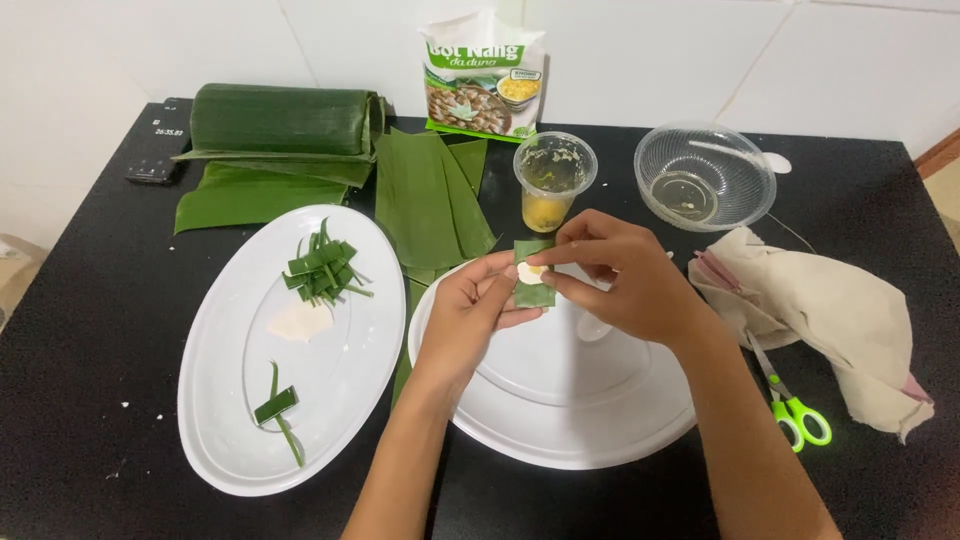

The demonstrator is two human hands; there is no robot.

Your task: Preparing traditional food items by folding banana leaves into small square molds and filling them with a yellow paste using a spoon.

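A black tabletop (90,330) stands against a white tiled wall; above the round white plate (560,400) the left hand (470,310) pinches a small folded green leaf strip (533,290) with pale dough on it, and the right hand (625,280) nips its top edge; a good fold probably needs the dough centred and the creases tight; two white plates, one oval (230,400); two wrapped leaf parcels on it (320,268); one plastic cup (553,180); one clear bowl (705,180); one pair of green-handled scissors (795,410).

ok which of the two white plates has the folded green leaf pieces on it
The oval white plate on the left; it carries the folded green leaf pieces. The round white plate under the hands holds none that show.
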